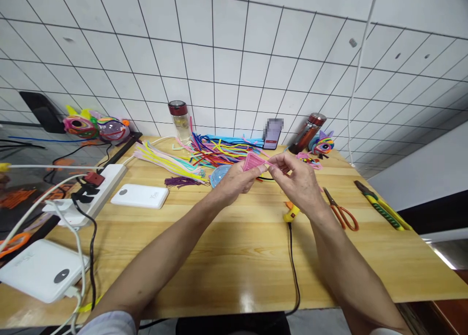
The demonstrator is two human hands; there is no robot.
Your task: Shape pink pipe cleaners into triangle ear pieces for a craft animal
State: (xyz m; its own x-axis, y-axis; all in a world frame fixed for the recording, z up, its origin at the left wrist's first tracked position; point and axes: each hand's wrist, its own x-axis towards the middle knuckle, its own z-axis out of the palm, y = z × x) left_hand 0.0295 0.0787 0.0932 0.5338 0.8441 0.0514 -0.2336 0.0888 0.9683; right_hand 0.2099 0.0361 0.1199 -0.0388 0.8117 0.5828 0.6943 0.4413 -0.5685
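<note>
My left hand is closed on a pink ribbed triangle that looks made of pipe cleaner, held above the table. At the triangle's right corner, my right hand pinches a thin pink pipe cleaner between thumb and forefinger. A light blue round piece lies behind my left wrist, partly covered. Below my right hand rests a yellow corded tool with a red switch; its front end is hidden. Orange-handled scissors lie to the right of my right wrist.
Many coloured pipe cleaners lie along the wall. A phone, a glass bottle and a dark red flask stand there. Green-yellow pliers lie right. A power strip and power banks are left.
</note>
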